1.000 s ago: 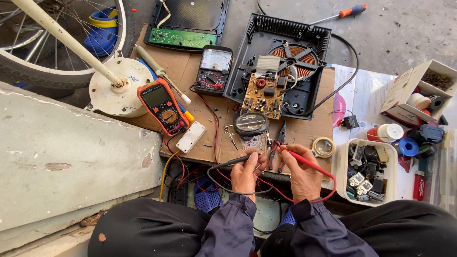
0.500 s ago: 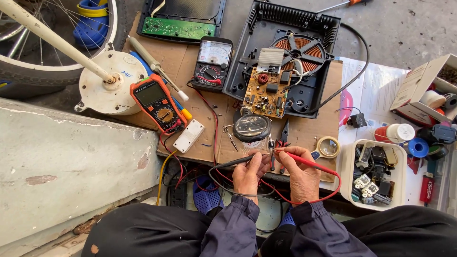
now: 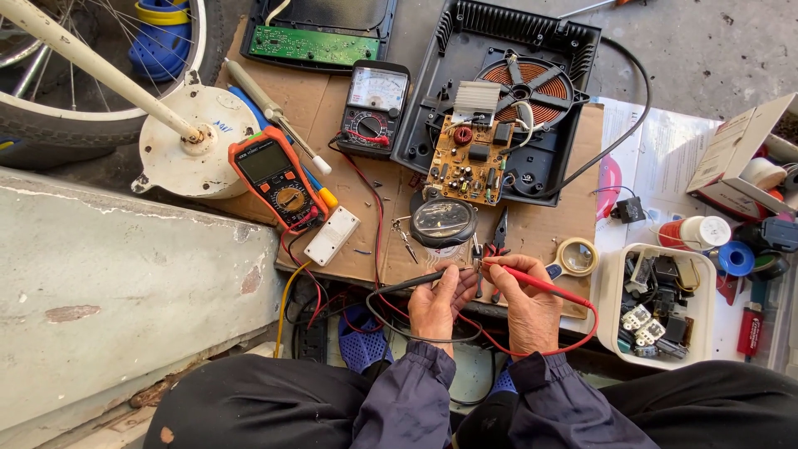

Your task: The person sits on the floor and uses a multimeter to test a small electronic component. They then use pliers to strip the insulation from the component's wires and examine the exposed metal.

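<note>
My left hand (image 3: 436, 303) grips a black test probe (image 3: 411, 283), its tip pointing right. In my right hand (image 3: 529, 309) is a red test probe (image 3: 540, 285), tip pointing left. The two tips meet on a small part between my hands, too small to make out. Red and black leads (image 3: 374, 216) run over the cardboard (image 3: 366, 187) to an orange digital multimeter (image 3: 277, 176). Just beyond my hands lie a round magnifier (image 3: 442, 221) and pliers (image 3: 497, 234). Farther back, a brown circuit board (image 3: 471, 160) rests on an opened black cooker housing with a copper coil (image 3: 524, 83).
An analog meter (image 3: 374, 108) and a green circuit board (image 3: 314, 46) lie at the back. A white fan motor on a rod (image 3: 195, 141) and a bicycle wheel (image 3: 91, 91) are left, above a concrete slab (image 3: 108, 283). A white parts tray (image 3: 657, 303), tape rolls and a box sit right.
The camera view has shifted slightly, so everything sits a little lower in the picture. My hands stay together with the probes on the same spot.
</note>
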